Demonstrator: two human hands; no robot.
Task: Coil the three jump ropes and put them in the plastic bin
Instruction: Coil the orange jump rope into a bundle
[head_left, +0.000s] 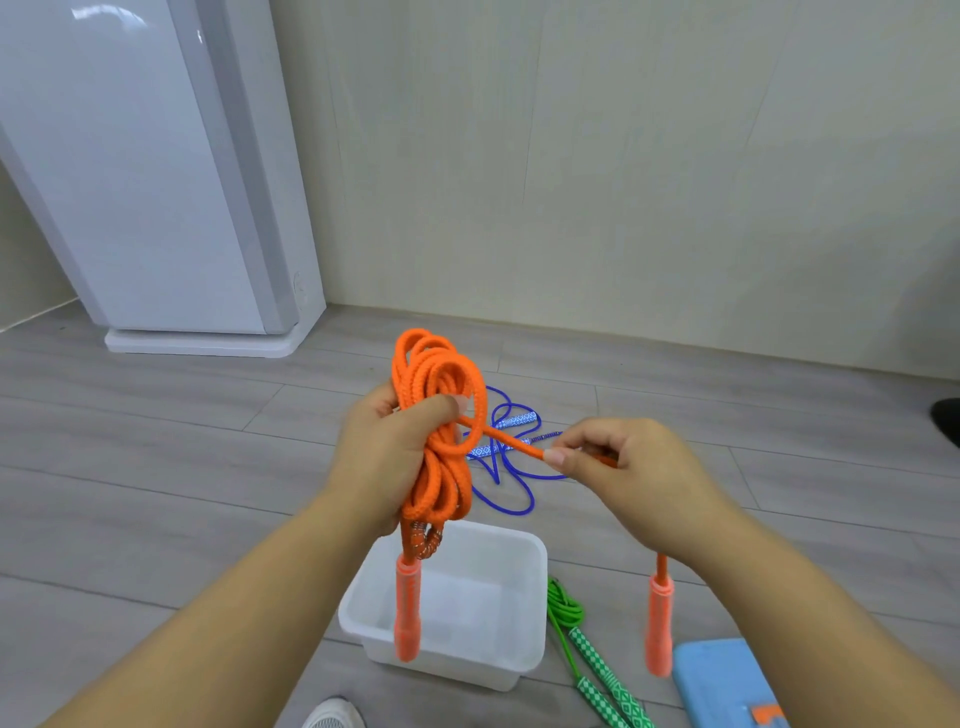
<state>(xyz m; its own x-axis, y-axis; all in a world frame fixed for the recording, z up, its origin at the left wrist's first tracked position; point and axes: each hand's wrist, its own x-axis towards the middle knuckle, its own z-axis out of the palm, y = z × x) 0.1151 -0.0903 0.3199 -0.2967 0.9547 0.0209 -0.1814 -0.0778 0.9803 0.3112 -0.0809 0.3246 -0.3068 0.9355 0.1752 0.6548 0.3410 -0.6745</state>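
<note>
three jump ropes, all outside the one plastic bin (501, 558): orange rope (434, 374) clutched coiled in left grip (384, 452), tail pinched in right grip (631, 470); blue rope (514, 420), green rope (592, 652) on floor (156, 467).

Bare left hand (382, 457), right hand (636, 480), forearms (234, 597) — one white shoe (332, 716).

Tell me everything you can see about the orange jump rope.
The orange jump rope is braided cord, mostly coiled into loops gripped by the left hand. One strand runs across to the right hand, which pinches it. Its two orange handles hang down, one above the white bin, one to its right.
</note>
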